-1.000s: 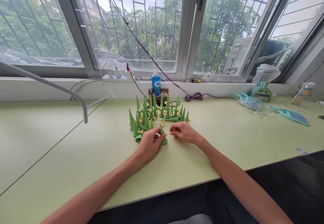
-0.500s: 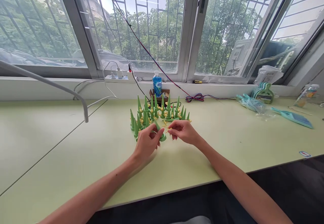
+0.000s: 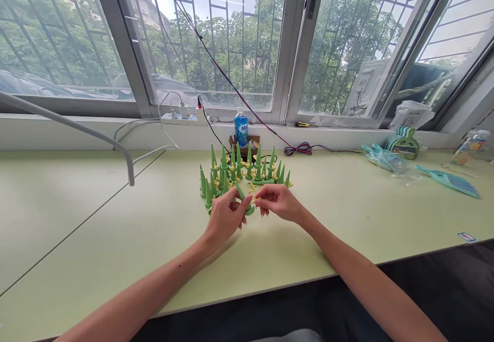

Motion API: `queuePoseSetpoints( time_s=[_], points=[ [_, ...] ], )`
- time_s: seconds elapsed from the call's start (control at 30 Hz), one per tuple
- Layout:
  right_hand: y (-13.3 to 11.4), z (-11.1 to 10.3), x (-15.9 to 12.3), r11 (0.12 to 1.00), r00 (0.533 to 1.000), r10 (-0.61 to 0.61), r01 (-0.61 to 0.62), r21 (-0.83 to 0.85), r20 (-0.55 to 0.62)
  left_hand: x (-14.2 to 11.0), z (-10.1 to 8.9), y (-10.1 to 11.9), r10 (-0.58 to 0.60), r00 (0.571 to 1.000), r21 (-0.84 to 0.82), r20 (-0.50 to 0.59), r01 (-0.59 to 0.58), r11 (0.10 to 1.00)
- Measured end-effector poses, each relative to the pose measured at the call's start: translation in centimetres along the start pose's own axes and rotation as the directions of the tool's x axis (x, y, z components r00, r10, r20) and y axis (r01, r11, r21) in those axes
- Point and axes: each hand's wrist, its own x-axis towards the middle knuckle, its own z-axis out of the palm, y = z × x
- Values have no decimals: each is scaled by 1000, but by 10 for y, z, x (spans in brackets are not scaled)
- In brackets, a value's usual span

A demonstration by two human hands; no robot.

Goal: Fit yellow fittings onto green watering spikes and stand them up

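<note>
My left hand point(image 3: 227, 211) is closed around a green plastic cone point(image 3: 240, 191) with a wider round base, tilted with its tip up and to the left. Close on its right, my right hand point(image 3: 278, 202) pinches a small yellow plastic piece point(image 3: 256, 198) near the cone's lower part. Whether that piece touches the cone I cannot tell. Just beyond both hands stand several more green cones point(image 3: 214, 161), many with yellow pieces on them. Loose yellow pieces point(image 3: 251, 186) lie among them on the table.
A blue liquid bottle point(image 3: 241, 130) and a brown box point(image 3: 254, 141) stand behind the cones. Coiled cable point(image 3: 299, 149) lies by the sill. A teal dustpan-like item point(image 3: 447, 180) and plastic bags point(image 3: 386, 157) lie at right. A grey tube point(image 3: 96, 133) reaches in from the left.
The yellow piece in my right hand now shows nearer the cone. My left hand keeps its hold on the cone. The whole view has shifted slightly.
</note>
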Motion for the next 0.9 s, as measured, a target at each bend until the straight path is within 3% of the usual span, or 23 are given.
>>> queuePoseSetpoints(
  time_s=[0.43,0.9],
  points=[
    [11,0,2,999,997,-11,8,-38,-81,1,3,-4,39,998,-23,42,-38,999],
    [17,2,1,985,999,40,-45,-167,-37,0,5,-12,47,995,-8,92,-47,999]
  ],
)
